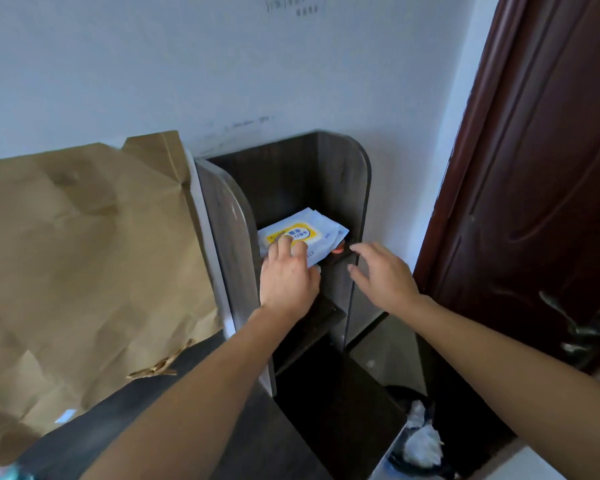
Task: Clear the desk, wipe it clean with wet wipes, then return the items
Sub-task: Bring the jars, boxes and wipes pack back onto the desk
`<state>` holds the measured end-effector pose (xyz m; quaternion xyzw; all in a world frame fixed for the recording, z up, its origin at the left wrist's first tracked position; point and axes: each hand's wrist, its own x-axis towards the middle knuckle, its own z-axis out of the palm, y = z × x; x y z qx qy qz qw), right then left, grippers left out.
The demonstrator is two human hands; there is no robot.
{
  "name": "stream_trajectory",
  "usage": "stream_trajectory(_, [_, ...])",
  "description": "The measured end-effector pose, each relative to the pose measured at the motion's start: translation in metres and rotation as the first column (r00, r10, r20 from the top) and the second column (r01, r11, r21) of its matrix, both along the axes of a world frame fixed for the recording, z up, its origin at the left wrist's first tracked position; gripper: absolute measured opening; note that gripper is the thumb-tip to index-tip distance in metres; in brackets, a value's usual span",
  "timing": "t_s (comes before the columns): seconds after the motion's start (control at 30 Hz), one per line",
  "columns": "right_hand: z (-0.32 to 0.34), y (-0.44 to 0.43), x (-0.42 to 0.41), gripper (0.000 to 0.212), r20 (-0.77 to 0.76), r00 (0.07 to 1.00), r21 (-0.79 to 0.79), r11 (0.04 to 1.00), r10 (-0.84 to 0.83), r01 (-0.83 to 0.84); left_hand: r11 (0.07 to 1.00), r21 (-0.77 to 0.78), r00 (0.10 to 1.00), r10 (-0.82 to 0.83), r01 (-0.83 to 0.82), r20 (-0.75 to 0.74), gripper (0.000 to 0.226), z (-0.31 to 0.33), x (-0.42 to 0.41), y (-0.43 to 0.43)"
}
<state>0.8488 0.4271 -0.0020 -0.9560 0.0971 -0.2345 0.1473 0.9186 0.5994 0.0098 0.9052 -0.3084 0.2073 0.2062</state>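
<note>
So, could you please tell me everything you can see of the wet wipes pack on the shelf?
The wet wipes pack is a soft, flat pouch, pale blue and white, seemingly plastic film, with a yellow label printed in blue on top. It lies skewed inside the dark wooden shelf unit. The left hand lays fingers over its near end and label; the thumb is hidden. A small orange thing shows at its right edge. The right hand is near, not touching.

Dim, bluish light, soft and even; the shelf (340, 174) interior falls into deep shadow. Wide-angle bending curves the door (534, 168); the bottom-left corner blurs.
</note>
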Motion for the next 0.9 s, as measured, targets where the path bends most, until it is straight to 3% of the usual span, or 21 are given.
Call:
stream_trajectory(0.13, [0.027,-0.01,0.05,0.04,0.043,0.999,0.002,1.0,-0.012,0.011,0.985,0.136,0.987,0.117,-0.101,-0.11,0.048,0.009,0.025,-0.02])
stream_trajectory(0.3, [0.035,-0.01,0.099,0.048,-0.069,0.998,0.006,1.0,-0.012,0.013,0.967,0.166,0.951,0.227,-0.194,-0.211,0.043,-0.007,0.039,-0.027])
stream_trajectory(0.43, [0.032,-0.013,0.133,0.044,-0.173,0.985,-0.036,0.999,-0.015,0.009,0.957,0.193,0.956,0.25,-0.219,-0.151,0.049,-0.019,0.037,-0.028])
stream_trajectory(0.6, [0.035,-0.02,0.158,0.035,-0.212,0.977,0.051,0.999,0.008,0.003,0.941,0.231,0.937,0.293,-0.248,-0.192,0.064,-0.022,0.039,-0.029])
stream_trajectory(0.73, [0.035,-0.018,0.164,0.022,-0.14,0.986,0.075,0.994,0.089,-0.079,0.917,0.265,0.925,0.345,-0.297,-0.158,0.084,-0.024,0.035,-0.032])
stream_trajectory(0.8, [0.033,-0.017,0.162,0.022,-0.057,0.989,0.1,0.986,0.14,-0.134,0.906,0.255,0.915,0.379,-0.337,-0.14,0.083,-0.025,0.031,-0.032])
stream_trajectory(0.9, [0.035,-0.021,0.158,0.021,0.068,0.973,0.26,0.938,0.22,-0.23,0.904,0.193,0.911,0.403,-0.381,-0.087,0.068,-0.025,0.024,-0.034])
